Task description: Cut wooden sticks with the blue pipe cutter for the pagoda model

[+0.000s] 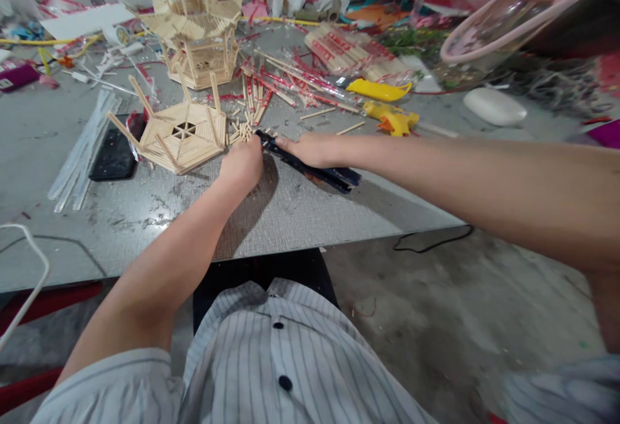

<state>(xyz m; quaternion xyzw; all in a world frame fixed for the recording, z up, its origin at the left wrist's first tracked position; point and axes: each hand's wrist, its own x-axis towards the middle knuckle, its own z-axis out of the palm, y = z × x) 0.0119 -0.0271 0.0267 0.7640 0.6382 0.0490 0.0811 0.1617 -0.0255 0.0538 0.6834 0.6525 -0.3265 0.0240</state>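
Observation:
My right hand (314, 150) is wrapped round a dark blue hand tool (339, 177) with two long handles, which looks like a cutter. The tool lies at a slant over the table, its dark head towards my left hand (243, 161). That hand is closed at the tool's head; whatever its fingers hold is hidden. Short cut wooden stick pieces (238, 132) lie in a small pile just beyond it. To the left sits a six-sided base of wooden sticks (162, 146) with several upright posts. Behind it stands a tiered stick pagoda (194, 30).
A black phone (112, 159) and clear glue sticks (80, 153) lie at the left. Beyond my right arm are a yellow glue gun (391, 117), a yellow comb-like piece (378, 90), packaged sticks (349, 50) and a white oval object (494, 106). The grey table's front edge (349, 242) runs before me.

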